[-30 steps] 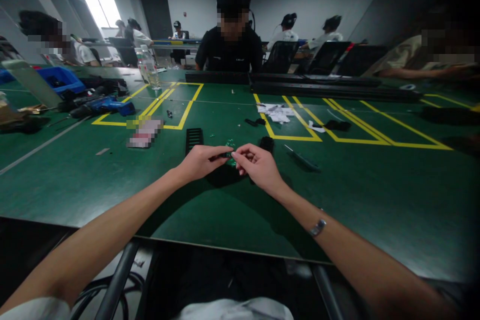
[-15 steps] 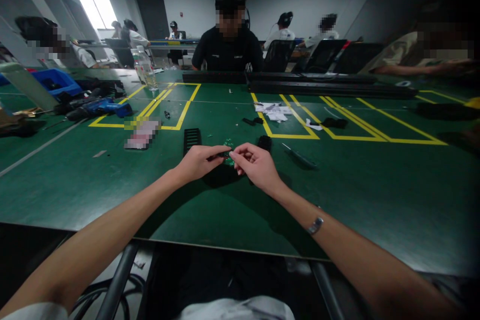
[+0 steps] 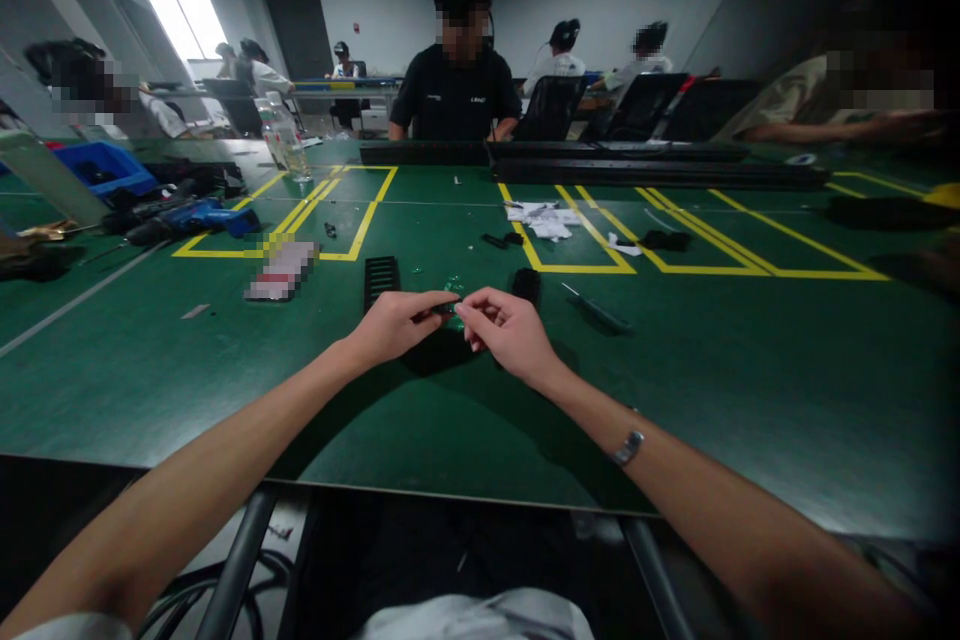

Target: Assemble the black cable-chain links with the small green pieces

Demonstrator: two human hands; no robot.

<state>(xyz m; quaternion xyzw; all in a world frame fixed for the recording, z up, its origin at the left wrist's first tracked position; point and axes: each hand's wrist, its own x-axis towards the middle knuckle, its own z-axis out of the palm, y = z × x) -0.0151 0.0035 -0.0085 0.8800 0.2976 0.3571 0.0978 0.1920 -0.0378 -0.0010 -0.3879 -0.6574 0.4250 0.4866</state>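
My left hand (image 3: 397, 325) pinches a small dark piece, mostly hidden by the fingers, above the green table (image 3: 360, 430). Fingertips of my right hand (image 3: 506, 330) are closed against the same spot, and whatever they hold is too small to name. Just behind the fingertips lie several small shiny green bits (image 3: 453, 282). A black slotted part (image 3: 381, 280) lies beyond my left hand. Past my right hand is a black block-like part (image 3: 526, 287), and a screwdriver (image 3: 598, 308) rests to its right.
A phone-like object (image 3: 281, 270) and a blue power drill (image 3: 202, 218) lie on the left, near a blue bin (image 3: 105, 170). Bottles (image 3: 289, 145) stand farther back. Crumpled white paper (image 3: 544, 217) and long black rails (image 3: 660, 170) lie ahead. A person (image 3: 457, 85) sits opposite.
The camera view has shifted very slightly. Both hands keep nearly the same pose, fingertips together; the objects on the table stay where they were.
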